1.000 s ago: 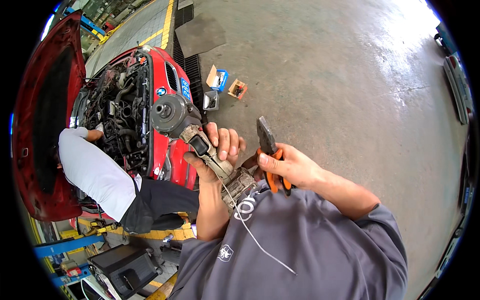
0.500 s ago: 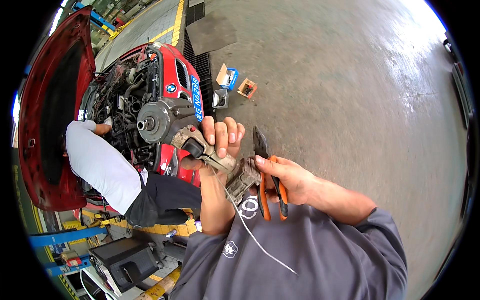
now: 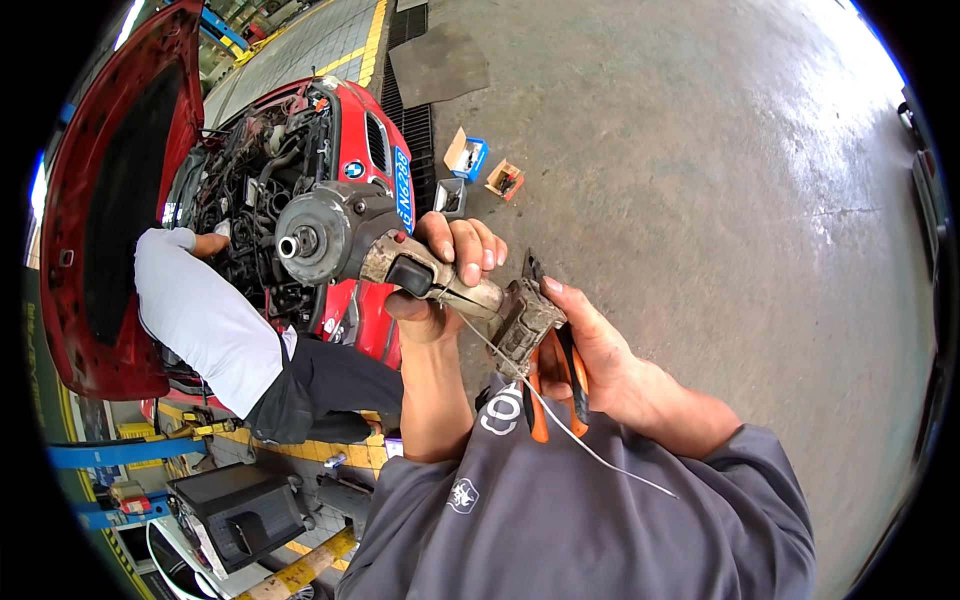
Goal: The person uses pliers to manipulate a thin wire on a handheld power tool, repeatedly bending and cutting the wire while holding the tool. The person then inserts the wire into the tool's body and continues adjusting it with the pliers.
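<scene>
My left hand (image 3: 455, 255) is wrapped round the worn beige handle of a grey-headed impact wrench (image 3: 325, 235), its square drive pointing left. A thin pale wire (image 3: 596, 452) comes off the handle just below the black trigger and trails down to the right in front of my shirt. My right hand (image 3: 600, 350) is closed at the handle's foot, thumb on top. Between that hand and the foot sits a pair of pliers (image 3: 577, 380) with orange and black grips, dark jaws pointing up, partly hidden behind the foot.
On the left stands a red car (image 3: 350, 120) with its hood (image 3: 125, 220) raised. A person in a light shirt (image 3: 210, 320) leans into the engine bay. Small open boxes (image 3: 466, 155) lie on the floor beside a drain grate (image 3: 415, 130). A black case (image 3: 240, 515) sits lower left.
The wrench's foot, my right hand and the pliers have shifted slightly right. The foot now covers more of the pliers. The wire's free end has swung up and right.
</scene>
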A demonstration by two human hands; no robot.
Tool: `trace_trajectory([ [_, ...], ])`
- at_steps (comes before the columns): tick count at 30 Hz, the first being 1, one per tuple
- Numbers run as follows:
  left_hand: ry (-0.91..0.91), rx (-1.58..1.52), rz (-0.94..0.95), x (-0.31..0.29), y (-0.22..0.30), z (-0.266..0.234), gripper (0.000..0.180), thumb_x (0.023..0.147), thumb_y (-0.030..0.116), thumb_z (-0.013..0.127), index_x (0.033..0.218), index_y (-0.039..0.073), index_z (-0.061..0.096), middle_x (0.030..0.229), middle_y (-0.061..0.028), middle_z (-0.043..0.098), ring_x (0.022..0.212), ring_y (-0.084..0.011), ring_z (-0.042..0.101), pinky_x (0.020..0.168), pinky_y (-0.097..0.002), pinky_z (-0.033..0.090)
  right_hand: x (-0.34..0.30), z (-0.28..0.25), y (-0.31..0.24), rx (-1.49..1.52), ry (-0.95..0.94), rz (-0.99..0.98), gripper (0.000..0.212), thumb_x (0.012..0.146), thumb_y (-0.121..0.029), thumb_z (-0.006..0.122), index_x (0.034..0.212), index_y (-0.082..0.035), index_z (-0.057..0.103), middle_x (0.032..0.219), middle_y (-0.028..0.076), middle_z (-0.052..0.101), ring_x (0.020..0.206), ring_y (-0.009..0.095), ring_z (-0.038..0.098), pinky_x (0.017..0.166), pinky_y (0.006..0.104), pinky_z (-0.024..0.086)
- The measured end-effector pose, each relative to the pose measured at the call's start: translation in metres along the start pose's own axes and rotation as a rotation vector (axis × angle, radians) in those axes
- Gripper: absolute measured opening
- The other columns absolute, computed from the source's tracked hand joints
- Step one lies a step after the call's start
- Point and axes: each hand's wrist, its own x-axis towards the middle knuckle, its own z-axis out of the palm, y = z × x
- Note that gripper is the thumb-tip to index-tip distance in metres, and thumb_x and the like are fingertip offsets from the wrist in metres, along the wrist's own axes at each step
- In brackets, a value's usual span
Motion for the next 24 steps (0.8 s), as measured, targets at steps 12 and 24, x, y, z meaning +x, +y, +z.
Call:
trace_trajectory([
  [12,0.106,0.084,-0.016,0.011,0.008,0.022,0.076,0.073,0.072,0.08,0.112,0.012,0.055,0.102,-0.0066,0.06,0.099,-0.0213,0.054,0.094,-0.0411,0.042,0.008,-0.003,-0.013,0.068,-0.015,-0.055,0.063,0.095,-0.071,0.051,0.1,-0.011,0.066,0.076,0.01,0.067,0.056,0.017,0.059,0.038,0.0262,0.033],
  [24,0.168,0.126,0.122,0.008,0.0,0.031,0.065,0.088,0.063,0.068,0.129,0.014,0.055,0.116,-0.0028,0.058,0.117,-0.0252,0.052,0.108,-0.0473,0.04,-0.005,-0.013,-0.026,-0.197,0.035,-0.391,0.081,0.09,-0.068,0.065,0.139,-0.007,0.049,0.099,0.01,0.068,0.069,0.018,0.067,0.04,0.0255,0.045],
])
